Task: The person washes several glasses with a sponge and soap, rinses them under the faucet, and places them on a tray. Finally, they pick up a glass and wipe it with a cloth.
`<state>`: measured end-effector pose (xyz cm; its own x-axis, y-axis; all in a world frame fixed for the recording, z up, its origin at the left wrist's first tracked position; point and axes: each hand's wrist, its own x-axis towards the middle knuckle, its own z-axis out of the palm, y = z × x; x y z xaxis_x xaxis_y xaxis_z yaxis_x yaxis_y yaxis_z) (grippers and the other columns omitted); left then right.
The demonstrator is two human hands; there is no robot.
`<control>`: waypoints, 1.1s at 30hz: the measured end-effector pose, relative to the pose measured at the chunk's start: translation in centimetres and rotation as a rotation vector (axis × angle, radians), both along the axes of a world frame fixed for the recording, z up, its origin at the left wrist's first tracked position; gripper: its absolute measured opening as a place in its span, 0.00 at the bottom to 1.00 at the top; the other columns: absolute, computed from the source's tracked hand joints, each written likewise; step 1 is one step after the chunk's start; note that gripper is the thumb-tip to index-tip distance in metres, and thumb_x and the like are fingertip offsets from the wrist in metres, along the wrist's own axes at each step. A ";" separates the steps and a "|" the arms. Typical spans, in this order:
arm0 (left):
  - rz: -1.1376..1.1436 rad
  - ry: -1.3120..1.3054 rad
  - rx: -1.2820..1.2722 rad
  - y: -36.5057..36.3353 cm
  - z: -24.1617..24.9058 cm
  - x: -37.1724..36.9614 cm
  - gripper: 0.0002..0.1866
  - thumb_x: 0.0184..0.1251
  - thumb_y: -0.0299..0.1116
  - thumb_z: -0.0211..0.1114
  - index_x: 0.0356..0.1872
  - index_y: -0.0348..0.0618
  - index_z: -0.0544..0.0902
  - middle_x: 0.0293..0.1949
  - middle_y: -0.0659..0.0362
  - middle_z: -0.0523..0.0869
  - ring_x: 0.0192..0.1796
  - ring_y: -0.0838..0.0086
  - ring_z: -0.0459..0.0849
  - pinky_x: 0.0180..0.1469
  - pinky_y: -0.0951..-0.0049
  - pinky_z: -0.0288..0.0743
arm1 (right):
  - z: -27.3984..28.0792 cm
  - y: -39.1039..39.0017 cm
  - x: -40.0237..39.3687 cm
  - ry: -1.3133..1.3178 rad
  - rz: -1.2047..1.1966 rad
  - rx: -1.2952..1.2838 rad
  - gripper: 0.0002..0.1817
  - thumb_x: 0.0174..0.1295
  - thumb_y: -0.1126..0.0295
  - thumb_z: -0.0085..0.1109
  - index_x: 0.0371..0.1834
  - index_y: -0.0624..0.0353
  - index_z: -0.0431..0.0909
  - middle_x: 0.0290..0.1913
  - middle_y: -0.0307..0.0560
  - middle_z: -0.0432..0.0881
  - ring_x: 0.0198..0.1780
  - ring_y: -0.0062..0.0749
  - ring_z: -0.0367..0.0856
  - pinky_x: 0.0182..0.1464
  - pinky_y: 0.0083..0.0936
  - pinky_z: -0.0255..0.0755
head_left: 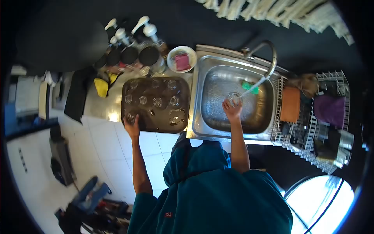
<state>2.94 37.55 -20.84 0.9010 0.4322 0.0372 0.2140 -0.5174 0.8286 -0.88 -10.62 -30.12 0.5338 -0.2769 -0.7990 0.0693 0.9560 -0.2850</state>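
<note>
In the head view my right hand holds a clear drinking glass in the sink. Running water from the curved faucet falls onto that glass. My left hand is at the lower left corner of a brown tray, its fingers closed around another clear glass. Several more glasses stand in rows on the tray, and wet spots mark its lower right part. A green sponge lies in the sink, beyond my right hand.
Behind the tray stand dark-lidded jars and pump bottles. A white bowl with a pink sponge sits between them and the sink. Right of the sink is a wire dish rack holding orange and purple cloths. A yellow-and-black item lies left.
</note>
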 end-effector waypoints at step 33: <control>-1.129 0.449 -0.672 -26.5 2.9 -0.3 0.28 0.65 0.42 0.64 0.62 0.41 0.68 0.50 0.54 0.82 0.50 0.70 0.81 0.48 0.70 0.75 | 10.4 4.5 0.1 0.221 -0.190 -1.160 0.25 0.45 0.71 0.74 0.42 0.59 0.67 0.37 0.42 0.77 0.43 0.26 0.76 0.44 0.23 0.71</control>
<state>2.63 11.03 -17.94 0.6502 -0.7107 -0.2686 0.2635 -0.1207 0.9571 -0.83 -6.14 -19.67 0.2889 -0.9531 -0.0897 0.0226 0.1004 -0.9947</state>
